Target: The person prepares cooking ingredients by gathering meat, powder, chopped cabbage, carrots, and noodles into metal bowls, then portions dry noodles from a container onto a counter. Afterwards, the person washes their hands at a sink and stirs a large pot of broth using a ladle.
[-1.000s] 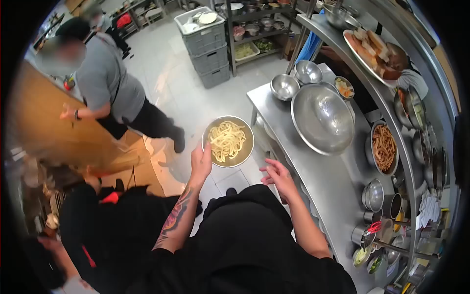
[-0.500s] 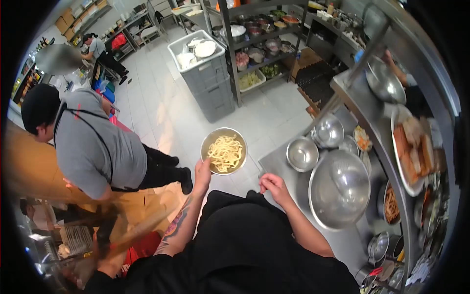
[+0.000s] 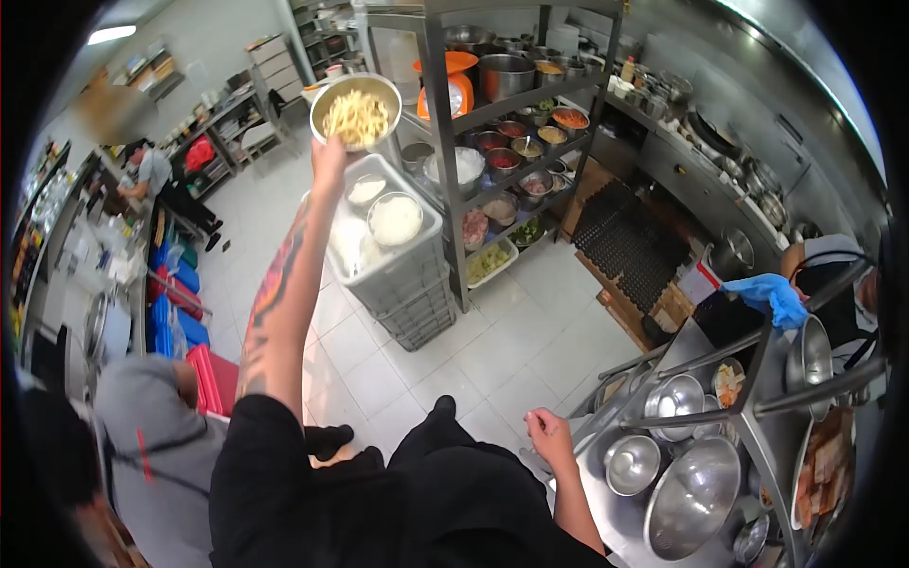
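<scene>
Stretched far forward, my left hand (image 3: 329, 159) grips the near rim of a metal bowl (image 3: 320, 99). Thick pale noodles (image 3: 357, 118) lie in the bowl, which is tilted towards me. Just beneath it stands a stack of grey plastic crates (image 3: 402, 308); the top one holds a white-filled round container (image 3: 394, 220) and a smaller one (image 3: 365, 191). My right hand (image 3: 547, 435) hangs low by the corner of the steel table, its fingers curled in with nothing visible in them.
A steel rack (image 3: 453, 151) carries bowls of ingredients and an orange scale (image 3: 447, 90). Metal bowls, including a large one (image 3: 693, 497), stand on the right-hand table. A person in grey (image 3: 156, 445) is close on my left; another person (image 3: 852, 270) works at the right.
My left hand has carried the noodle bowl forward and up, over towards the crates. The view has shifted forward, and the person in grey now appears lower at left. My right hand stays curled.
</scene>
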{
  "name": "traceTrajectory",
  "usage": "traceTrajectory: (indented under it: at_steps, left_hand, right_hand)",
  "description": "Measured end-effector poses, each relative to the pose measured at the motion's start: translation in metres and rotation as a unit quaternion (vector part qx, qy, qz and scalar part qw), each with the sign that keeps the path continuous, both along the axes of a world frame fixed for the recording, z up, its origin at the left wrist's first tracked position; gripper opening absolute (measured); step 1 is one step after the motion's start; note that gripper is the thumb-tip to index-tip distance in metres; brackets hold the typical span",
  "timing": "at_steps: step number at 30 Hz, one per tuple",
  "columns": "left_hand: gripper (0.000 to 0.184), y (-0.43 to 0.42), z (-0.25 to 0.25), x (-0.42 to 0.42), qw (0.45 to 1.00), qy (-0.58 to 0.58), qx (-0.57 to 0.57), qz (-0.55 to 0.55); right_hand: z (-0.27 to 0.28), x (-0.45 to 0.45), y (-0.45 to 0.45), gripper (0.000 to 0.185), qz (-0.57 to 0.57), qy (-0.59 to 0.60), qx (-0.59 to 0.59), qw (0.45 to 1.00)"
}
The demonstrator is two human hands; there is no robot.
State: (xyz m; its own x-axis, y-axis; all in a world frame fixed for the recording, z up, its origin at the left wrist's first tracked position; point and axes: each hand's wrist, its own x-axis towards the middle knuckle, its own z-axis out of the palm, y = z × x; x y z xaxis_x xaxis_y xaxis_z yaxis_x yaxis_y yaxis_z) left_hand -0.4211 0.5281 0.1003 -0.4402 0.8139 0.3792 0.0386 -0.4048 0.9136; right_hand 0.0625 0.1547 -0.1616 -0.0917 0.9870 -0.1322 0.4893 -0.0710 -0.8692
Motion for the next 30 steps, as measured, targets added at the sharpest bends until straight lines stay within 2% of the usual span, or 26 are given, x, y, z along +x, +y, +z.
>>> traceTrajectory:
  at_steps: [4, 9, 10, 11, 14, 17, 21, 25, 27, 30]
  left_hand:
    - [0.042, 0.171, 0.034, -0.02, 0.998, -0.027, -0.05, -0.021]
    - [0.036, 0.274, 0.07, 0.003, 0.988, -0.05, -0.082, -0.122]
    - [0.034, 0.289, 0.071, 0.003, 0.985, -0.021, -0.111, -0.132]
    - [0.032, 0.296, 0.079, 0.007, 0.98, 0.011, -0.14, -0.142]
    - [0.031, 0.306, 0.083, 0.022, 0.971, 0.057, -0.162, -0.167]
    - [0.033, 0.337, 0.067, 0.018, 0.962, 0.083, -0.197, -0.167]
    - [0.032, 0.35, 0.059, 0.004, 0.955, 0.082, -0.181, -0.219]
    - [0.031, 0.331, 0.067, 0.001, 0.951, 0.117, -0.191, -0.214]
    - [0.046, 0.338, 0.066, -0.008, 0.946, 0.119, -0.197, -0.227]
    - [0.054, 0.334, 0.076, -0.013, 0.942, 0.128, -0.218, -0.219]
  right_hand:
    - [0.015, -0.032, 0.012, 0.027, -0.107, -0.03, -0.032, 0.993]
    - [0.002, -0.052, -0.004, 0.026, -0.218, -0.014, -0.07, 0.973]
    - [0.0, -0.055, -0.01, 0.027, -0.222, -0.057, -0.066, 0.971]
    - [0.0, -0.059, -0.013, 0.028, -0.225, -0.098, -0.063, 0.967]
    - [0.0, -0.072, -0.025, 0.028, -0.283, -0.074, -0.098, 0.951]
    - [-0.02, -0.078, -0.041, 0.026, -0.323, -0.056, -0.112, 0.938]
    - [-0.035, -0.087, -0.055, 0.025, -0.33, -0.04, -0.135, 0.934]
    - [-0.043, -0.093, -0.058, 0.026, -0.313, -0.074, -0.102, 0.941]
    - [-0.054, -0.093, -0.06, 0.026, -0.314, -0.087, -0.09, 0.941]
    - [-0.067, -0.096, -0.069, 0.026, -0.342, -0.054, -0.089, 0.934]
